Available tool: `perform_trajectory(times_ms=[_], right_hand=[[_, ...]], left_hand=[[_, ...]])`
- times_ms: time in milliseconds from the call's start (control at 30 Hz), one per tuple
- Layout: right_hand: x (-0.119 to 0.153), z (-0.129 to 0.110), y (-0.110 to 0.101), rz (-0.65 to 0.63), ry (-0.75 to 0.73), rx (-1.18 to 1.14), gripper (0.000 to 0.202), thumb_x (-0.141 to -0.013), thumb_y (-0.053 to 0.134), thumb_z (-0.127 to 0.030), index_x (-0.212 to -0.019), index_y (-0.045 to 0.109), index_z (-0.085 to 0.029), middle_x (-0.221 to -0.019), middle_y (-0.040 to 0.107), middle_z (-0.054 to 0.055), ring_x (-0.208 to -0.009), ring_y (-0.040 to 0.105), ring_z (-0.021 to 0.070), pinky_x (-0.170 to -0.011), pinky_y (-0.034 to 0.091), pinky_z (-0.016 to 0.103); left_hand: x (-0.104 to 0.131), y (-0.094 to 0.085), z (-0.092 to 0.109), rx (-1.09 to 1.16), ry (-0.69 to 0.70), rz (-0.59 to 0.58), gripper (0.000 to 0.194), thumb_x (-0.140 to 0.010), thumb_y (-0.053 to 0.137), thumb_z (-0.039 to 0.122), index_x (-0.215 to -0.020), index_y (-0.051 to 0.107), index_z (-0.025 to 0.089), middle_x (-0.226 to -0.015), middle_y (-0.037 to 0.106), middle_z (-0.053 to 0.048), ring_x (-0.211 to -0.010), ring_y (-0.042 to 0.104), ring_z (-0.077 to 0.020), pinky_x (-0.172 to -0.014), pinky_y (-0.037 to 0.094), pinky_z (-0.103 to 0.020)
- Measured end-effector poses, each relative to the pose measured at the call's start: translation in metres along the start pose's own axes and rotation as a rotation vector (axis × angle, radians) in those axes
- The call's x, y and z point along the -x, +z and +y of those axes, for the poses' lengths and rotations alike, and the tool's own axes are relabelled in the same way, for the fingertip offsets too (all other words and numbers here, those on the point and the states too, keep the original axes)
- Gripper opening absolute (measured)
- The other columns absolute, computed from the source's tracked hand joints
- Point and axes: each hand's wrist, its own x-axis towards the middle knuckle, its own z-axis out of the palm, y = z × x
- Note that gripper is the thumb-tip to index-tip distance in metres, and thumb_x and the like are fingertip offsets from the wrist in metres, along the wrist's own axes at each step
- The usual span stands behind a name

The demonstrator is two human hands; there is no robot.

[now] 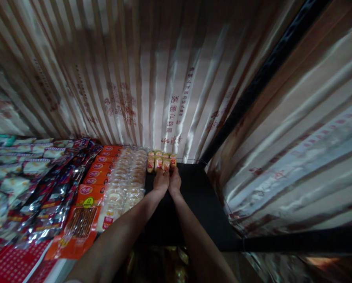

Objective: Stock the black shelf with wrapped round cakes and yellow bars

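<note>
My two hands reach forward side by side over a black shelf (193, 196). Small yellow snack packets (158, 163) with red labels stand there in short rows against the curtain. My left hand (161, 181) has its fingers closed at the front of these packets. Close beside it, my right hand (175, 181) is closed at the right-hand front packet (173, 159). The fingertips are small and dim, and partly hidden by the backs of the hands.
Left of the packets lie clear-wrapped pastries (137, 169), orange snack bags (84, 216), dark shiny packets (52, 200) and white bags (16, 184). A pleated printed curtain (164, 78) hangs behind. A black post (252, 90) slants up at the right. A red basket (19, 261) is at lower left.
</note>
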Motion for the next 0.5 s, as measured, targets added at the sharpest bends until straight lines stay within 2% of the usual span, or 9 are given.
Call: perform_trajectory(times_ms=[200,500], right_hand=[[0.004,0.007,0.003,0.012,-0.102,0.015,0.037,-0.08,0.044,-0.025,-0.114,0.055,-0.017,-0.11,0.055,0.011,-0.082,0.057,0.0169,-0.078,0.046,0.031],[0.004,0.021,0.006,0.081,-0.198,-0.113,0.036,-0.073,0.05,-0.017,-0.105,0.065,-0.022,-0.107,0.054,0.006,-0.1,0.053,0.0181,-0.092,0.043,0.032]], left_hand=[[0.0,-0.001,0.0,-0.029,0.005,-0.008,0.035,-0.089,0.036,0.03,-0.113,0.058,0.017,-0.119,0.061,-0.012,-0.109,0.057,-0.0232,-0.092,0.041,-0.029],[0.005,0.008,-0.002,-0.085,0.073,0.036,0.03,-0.089,0.037,0.024,-0.108,0.059,0.016,-0.11,0.065,-0.01,-0.103,0.06,-0.0194,-0.087,0.043,-0.027]])
